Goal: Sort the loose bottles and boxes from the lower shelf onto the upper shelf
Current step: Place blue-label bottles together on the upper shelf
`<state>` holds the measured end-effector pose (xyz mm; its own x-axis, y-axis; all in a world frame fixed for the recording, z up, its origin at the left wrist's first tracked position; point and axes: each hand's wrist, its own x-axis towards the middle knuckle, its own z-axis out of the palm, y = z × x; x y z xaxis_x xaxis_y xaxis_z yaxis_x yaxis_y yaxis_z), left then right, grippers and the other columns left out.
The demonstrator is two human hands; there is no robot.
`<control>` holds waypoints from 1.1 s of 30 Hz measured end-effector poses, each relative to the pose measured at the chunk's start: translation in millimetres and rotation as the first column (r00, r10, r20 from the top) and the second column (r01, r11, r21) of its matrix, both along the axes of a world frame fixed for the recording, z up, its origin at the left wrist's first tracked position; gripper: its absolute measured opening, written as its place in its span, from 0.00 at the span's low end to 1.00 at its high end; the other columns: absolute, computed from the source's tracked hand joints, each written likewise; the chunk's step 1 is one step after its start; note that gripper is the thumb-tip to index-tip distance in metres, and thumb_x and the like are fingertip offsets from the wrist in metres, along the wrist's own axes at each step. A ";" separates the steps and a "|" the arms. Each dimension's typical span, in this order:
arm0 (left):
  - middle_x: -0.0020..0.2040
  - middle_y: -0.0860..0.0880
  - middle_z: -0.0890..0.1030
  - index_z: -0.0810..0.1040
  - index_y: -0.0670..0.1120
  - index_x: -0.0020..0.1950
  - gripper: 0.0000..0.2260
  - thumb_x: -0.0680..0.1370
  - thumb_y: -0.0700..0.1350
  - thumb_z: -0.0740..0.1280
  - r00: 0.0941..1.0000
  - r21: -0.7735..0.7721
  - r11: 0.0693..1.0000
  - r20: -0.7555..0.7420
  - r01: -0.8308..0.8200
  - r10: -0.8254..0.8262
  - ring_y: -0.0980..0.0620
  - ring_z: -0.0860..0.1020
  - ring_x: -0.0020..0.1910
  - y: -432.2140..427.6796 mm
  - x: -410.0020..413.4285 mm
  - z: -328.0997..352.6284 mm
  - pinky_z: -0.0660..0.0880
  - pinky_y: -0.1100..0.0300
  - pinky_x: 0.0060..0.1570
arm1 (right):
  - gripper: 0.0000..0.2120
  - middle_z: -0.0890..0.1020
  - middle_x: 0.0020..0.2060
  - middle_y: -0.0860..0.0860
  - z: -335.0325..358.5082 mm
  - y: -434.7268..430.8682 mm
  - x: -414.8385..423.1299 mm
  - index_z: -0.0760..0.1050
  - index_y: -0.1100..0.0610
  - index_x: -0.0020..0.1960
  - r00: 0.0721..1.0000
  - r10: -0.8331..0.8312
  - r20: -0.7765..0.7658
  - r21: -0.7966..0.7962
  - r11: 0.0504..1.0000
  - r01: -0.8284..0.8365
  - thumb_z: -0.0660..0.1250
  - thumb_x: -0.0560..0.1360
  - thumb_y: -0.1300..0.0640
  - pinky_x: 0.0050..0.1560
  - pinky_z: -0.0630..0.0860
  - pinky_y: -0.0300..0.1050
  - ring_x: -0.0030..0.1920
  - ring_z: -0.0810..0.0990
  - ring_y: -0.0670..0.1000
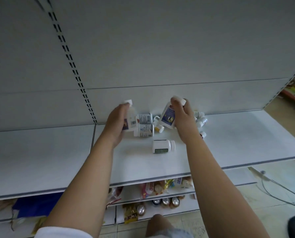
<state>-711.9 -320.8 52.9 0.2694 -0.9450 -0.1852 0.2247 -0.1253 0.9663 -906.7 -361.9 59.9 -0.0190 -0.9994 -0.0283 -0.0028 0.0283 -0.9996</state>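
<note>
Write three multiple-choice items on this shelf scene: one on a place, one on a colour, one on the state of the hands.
1. Where does the lone bottle lie?
A. On its side on the shelf, in front of the heap
B. On the floor
C. Upright against the back panel

2. What colour is the label on the right-hand bottle?
A. Red
B. Dark blue
C. Yellow

3. How are the left hand and the right hand?
A. Both open
B. Each grips a bottle
C. Only the left grips one

Answers:
1 A: it lies flat, nearer the front edge than the heap.
2 B: the label beside the fingers is dark blue.
3 B: fingers curl round the left-hand bottle and the right-hand bottle.
</note>
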 end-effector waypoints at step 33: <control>0.41 0.51 0.82 0.81 0.48 0.49 0.15 0.70 0.57 0.70 0.847 -0.510 0.836 0.519 0.201 0.113 0.51 0.81 0.41 180.8 32.6 336.9 0.79 0.45 0.45 | 0.10 0.78 0.32 0.45 321.3 171.0 35.6 0.76 0.50 0.43 0.993 0.093 0.077 -0.546 0.837 -0.036 0.64 0.69 0.44 0.45 0.76 0.48 0.37 0.79 0.46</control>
<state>-679.3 -140.1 389.8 0.1291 -0.8594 0.4948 -0.3101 0.4390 0.8433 -871.1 -190.8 381.2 0.0206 -0.8538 0.5202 0.1112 -0.5151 -0.8499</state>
